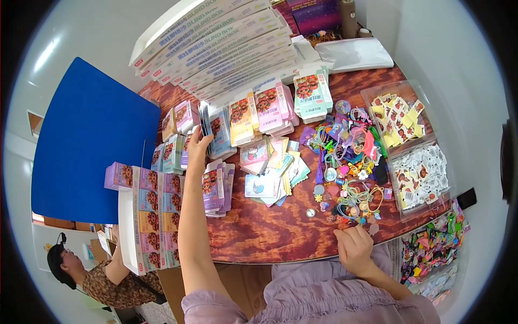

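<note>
My left hand (199, 144) reaches over the table's left part, its fingers closed on a thin stack of flat cartons (204, 121) seen edge-on. Right beside it lies a pile of blue flat cartons (220, 132), with yellow cartons (243, 117) and pink cartons (271, 108) further right. Below that hand is a pile of purple cartons (214, 189). At the table's front edge rests my right hand (354, 245), fingers curled in; whether anything is inside is hidden. Small trinkets and hair ties (353, 205) lie just beyond it. Loose picture cards (264, 183) sit mid-table.
Stacked white display boxes (216, 48) line the back. A clear plastic tray (372, 102) of stickers stands right, near a heap of colourful hair accessories (345, 137). At left are a filled display box (138, 227) and a blue panel (91, 146). Another person (102, 275) works lower left.
</note>
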The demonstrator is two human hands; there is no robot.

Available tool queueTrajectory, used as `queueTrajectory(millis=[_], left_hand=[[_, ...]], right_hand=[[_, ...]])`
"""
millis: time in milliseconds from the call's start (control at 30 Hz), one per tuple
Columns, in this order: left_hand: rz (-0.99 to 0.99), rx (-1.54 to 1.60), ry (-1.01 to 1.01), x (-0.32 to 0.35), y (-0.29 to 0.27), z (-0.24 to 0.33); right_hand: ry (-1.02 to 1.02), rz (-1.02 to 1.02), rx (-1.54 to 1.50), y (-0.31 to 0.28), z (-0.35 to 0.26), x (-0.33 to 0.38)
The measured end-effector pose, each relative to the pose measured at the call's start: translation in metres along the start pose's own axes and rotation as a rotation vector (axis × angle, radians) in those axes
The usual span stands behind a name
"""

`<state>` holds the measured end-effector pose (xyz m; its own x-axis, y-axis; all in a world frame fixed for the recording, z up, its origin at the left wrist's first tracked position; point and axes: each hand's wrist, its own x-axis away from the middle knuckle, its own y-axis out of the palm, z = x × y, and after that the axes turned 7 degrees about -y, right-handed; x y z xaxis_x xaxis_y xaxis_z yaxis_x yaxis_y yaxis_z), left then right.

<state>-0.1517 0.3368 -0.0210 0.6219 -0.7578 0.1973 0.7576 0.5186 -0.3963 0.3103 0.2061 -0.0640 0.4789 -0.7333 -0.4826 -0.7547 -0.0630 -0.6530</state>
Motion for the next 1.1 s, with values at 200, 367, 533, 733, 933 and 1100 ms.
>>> queueTrajectory(millis=[200, 367, 533, 733, 933, 1100], left_hand=[[-0.025, 0.045, 0.037, -0.009, -0.012, -0.017], [0.014, -0.003, 0.050, -0.015, -0.010, -0.021], [0.002, 0.050, 0.070, -0.021, -0.009, -0.026], [0.021, 0.129, 0.178, -0.024, -0.025, -0.029], [0.010, 0.161, 0.172, 0.038, -0.058, 0.000], [-0.084, 0.243, 0.152, 0.112, -0.084, 0.005]], right_hand=[[-0.008, -0.012, -0.002, -0.002, -0.001, 0.001], [0.000, -0.023, 0.007, -0.002, 0.000, 0.000], [-0.002, -0.029, 0.005, 0.000, 0.005, -0.004], [-0.018, -0.035, 0.016, 0.000, -0.002, -0.007], [0.039, -0.061, -0.161, -0.016, -0.049, 0.013], [0.076, 0.087, -0.456, -0.143, -0.076, -0.042]])
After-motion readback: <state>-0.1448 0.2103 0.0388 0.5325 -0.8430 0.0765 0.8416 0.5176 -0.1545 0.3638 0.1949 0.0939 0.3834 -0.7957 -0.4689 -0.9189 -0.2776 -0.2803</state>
